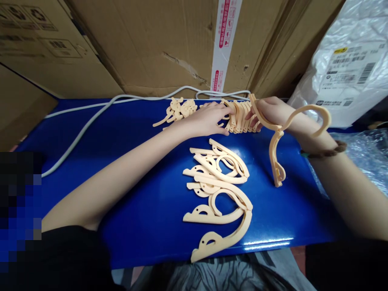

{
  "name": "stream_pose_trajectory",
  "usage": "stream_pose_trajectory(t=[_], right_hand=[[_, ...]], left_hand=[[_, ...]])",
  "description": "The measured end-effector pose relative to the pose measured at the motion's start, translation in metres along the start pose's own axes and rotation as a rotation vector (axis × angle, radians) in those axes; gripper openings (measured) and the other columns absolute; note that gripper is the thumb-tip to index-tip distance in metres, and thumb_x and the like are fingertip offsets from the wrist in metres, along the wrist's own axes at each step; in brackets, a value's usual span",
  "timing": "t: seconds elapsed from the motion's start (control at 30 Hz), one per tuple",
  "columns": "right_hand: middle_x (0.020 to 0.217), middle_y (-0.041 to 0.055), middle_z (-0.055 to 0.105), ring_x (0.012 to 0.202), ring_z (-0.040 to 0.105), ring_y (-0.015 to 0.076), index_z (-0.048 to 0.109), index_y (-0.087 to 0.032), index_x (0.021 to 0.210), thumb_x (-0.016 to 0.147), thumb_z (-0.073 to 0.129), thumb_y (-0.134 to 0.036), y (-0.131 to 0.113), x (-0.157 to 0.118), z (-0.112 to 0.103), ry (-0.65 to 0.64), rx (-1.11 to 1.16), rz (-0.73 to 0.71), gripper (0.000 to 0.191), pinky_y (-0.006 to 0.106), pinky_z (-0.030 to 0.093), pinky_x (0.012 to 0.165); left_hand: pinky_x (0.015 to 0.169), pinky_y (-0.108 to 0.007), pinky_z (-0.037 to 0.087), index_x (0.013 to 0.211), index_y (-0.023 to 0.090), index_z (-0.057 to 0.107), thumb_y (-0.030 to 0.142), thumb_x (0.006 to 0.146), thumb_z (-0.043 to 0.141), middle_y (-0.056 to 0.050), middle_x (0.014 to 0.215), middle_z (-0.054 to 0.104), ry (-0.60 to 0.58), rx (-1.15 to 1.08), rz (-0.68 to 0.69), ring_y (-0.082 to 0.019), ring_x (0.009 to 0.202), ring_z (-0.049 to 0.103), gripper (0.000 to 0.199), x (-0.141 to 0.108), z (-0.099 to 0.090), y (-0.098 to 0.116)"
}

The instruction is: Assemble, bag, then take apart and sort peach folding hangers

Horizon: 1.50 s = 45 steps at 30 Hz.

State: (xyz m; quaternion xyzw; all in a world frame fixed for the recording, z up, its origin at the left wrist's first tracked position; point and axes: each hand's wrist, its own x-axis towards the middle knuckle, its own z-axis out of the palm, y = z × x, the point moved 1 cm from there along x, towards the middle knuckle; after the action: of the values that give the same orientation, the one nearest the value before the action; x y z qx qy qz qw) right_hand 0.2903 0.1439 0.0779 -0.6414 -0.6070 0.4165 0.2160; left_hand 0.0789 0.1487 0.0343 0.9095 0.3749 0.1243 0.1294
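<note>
My left hand (209,118) is open, palm down, with its fingers apart at the left end of a row of curved beige plastic pieces (241,117). My right hand (269,111) is closed on a beige folding hanger (274,151); the hanger's hook curves over my wrist and one arm hangs down. The fingertips of this hand are by the right part of the row. Small beige pieces (183,108) lie in a pile beyond my left hand. Nearer to me, several beige folding hangers (224,182) lie overlapping on the blue table (145,202).
A white cable (100,106) runs along the back and left of the table. Cardboard boxes (151,44) stand behind it. A white plastic package with labels (342,68) is at the back right, with clear bubble wrap (363,157) below it.
</note>
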Motion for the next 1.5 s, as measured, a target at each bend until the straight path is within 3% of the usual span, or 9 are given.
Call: stream_pose_trajectory(t=[0.13,0.3,0.47,0.7,1.13,1.33,1.5], right_hand=[[0.053,0.0071,0.066,0.045,0.063,0.0153,0.061,-0.017,0.067,0.101,0.049,-0.023,0.005,0.01,0.002,-0.067,0.052,-0.006,0.037,0.022,0.05,0.043],[0.054,0.0067,0.067,0.046,0.063,0.0136,0.06,-0.016,0.067,0.101,0.049,-0.02,0.008,0.011,0.005,-0.079,0.102,-0.034,0.036,0.019,0.048,0.043],[0.052,0.0075,0.067,0.043,0.061,0.0143,0.06,-0.017,0.066,0.1,0.04,-0.014,0.006,0.01,0.008,-0.07,0.104,-0.02,0.04,0.02,0.047,0.04],[0.051,0.0077,0.066,0.041,0.058,0.0137,0.06,-0.017,0.066,0.101,0.032,-0.008,-0.005,0.001,0.012,-0.038,0.067,0.034,0.046,0.021,0.044,0.04],[0.049,0.005,0.058,0.048,0.057,0.0159,0.057,-0.017,0.067,0.104,0.03,-0.014,-0.002,0.003,0.02,0.021,-0.007,0.047,0.046,0.025,0.042,0.047],[0.054,0.0054,0.062,0.047,0.058,0.0142,0.061,-0.018,0.07,0.104,0.032,-0.015,-0.002,0.002,0.021,0.02,-0.012,0.039,0.045,0.023,0.042,0.045],[0.057,0.0047,0.064,0.047,0.059,0.0133,0.059,-0.02,0.07,0.104,0.035,-0.017,0.002,0.004,0.021,0.013,-0.001,0.009,0.042,0.022,0.044,0.043]], left_hand=[[0.117,-0.05,0.036,0.148,0.022,0.054,0.038,0.087,0.075,-0.013,0.151,0.057,0.0,-0.038,0.03,-0.034,0.141,0.05,0.066,0.004,0.004,-0.006],[0.115,-0.046,0.038,0.131,0.019,0.066,0.037,0.083,0.081,-0.012,0.143,0.063,0.056,-0.061,0.099,-0.032,0.136,0.055,0.053,0.01,0.009,-0.014],[0.115,-0.047,0.037,0.122,0.02,0.07,0.034,0.082,0.082,-0.01,0.139,0.067,0.095,-0.079,0.079,-0.031,0.134,0.056,0.044,0.009,0.01,-0.016],[0.114,-0.044,0.038,0.125,0.023,0.07,0.033,0.084,0.081,-0.008,0.141,0.067,0.109,-0.1,0.092,-0.027,0.132,0.058,0.044,0.008,0.012,-0.018],[0.118,-0.045,0.039,0.129,0.021,0.071,0.028,0.087,0.08,-0.007,0.144,0.066,0.115,-0.103,0.096,-0.028,0.137,0.058,0.043,0.006,0.012,-0.013],[0.111,-0.041,0.049,0.134,0.017,0.069,0.022,0.1,0.063,-0.009,0.136,0.071,0.215,-0.158,0.04,-0.025,0.126,0.068,0.035,0.004,0.009,-0.007],[0.105,-0.039,0.054,0.13,0.018,0.072,0.018,0.103,0.054,-0.007,0.129,0.075,0.398,-0.138,-0.054,-0.025,0.121,0.071,0.032,0.001,0.004,-0.005]])
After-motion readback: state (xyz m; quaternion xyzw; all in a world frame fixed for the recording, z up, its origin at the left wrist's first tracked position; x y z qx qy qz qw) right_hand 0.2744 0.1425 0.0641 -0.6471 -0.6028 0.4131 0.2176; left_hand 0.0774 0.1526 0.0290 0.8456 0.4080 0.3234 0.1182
